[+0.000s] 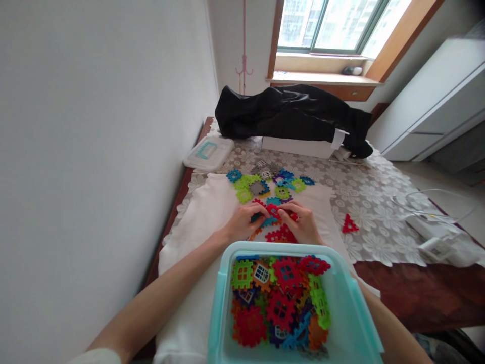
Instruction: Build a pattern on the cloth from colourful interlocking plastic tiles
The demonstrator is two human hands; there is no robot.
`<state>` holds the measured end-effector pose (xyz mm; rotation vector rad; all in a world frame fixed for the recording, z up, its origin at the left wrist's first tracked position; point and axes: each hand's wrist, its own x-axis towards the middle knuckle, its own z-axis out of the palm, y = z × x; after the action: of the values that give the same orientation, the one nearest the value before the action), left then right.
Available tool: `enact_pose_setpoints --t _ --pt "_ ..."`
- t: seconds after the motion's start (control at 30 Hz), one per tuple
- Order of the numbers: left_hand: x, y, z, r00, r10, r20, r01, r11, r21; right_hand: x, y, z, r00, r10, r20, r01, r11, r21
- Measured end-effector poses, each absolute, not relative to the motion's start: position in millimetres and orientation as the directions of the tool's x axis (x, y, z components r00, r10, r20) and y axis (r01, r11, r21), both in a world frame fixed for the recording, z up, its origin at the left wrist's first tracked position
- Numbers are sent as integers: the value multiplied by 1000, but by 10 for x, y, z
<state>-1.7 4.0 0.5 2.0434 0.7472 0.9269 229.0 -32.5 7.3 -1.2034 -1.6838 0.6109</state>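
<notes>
Both hands meet over the table just beyond the near tub. My left hand [248, 221] pinches the left side of a red notched plastic building tile [273, 211]. On its right side, the fingers of my right hand [301, 221] are closed on the same tile. A blue tile [270, 221] shows just under it; whether the two are joined I cannot tell. More red tiles [281, 234] lie below the hands, partly hidden by the tub's rim. Beyond the fingers spreads a loose group of green tiles [244, 194], with blue, grey and purple ones among them.
A teal-rimmed tub [364, 308] of mixed tiles stands nearest me. Its likely lid [209, 153] lies back left by the wall. One red triangle tile [349, 224] sits on the patterned cloth at right. Black fabric [280, 114] covers a white box; a white device [435, 235] with cables is far right.
</notes>
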Motion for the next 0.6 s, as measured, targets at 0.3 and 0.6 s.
enact_pose_setpoints --t 0.3,0.6 --pt "-15 34 -16 565 745 355 199 -540 818 2327 -303 107 20 998 54 -65 55 -996" --pt "-12 35 -11 570 745 347 220 -545 809 2271 -468 201 -456 887 -71 -382 -268 -884"
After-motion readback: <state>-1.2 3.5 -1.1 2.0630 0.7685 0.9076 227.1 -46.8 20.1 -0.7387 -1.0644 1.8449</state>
